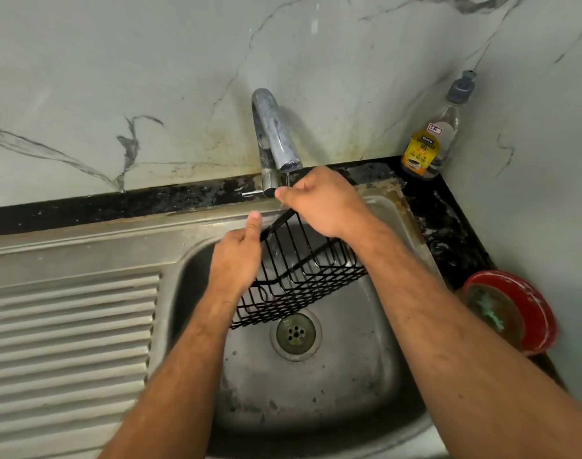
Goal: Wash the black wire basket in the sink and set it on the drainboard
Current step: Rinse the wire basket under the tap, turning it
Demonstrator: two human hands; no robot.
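The black wire basket point(302, 276) hangs tilted over the steel sink point(316, 392), under a thin stream of water from the tap point(274, 134). My left hand point(238, 260) grips the basket's left side, thumb up along its top bar. My right hand point(322, 202) curls over the basket's upper edge just below the spout, its fingers hidden behind the hand. The ribbed drainboard point(67, 342) lies to the left of the sink bowl.
A dishwash gel bottle point(432, 137) stands in the back right corner on the black counter point(448, 220). A red bowl point(511, 313) with a green scrubber sits right of the sink. The drain point(295, 333) is below the basket. Marble wall behind.
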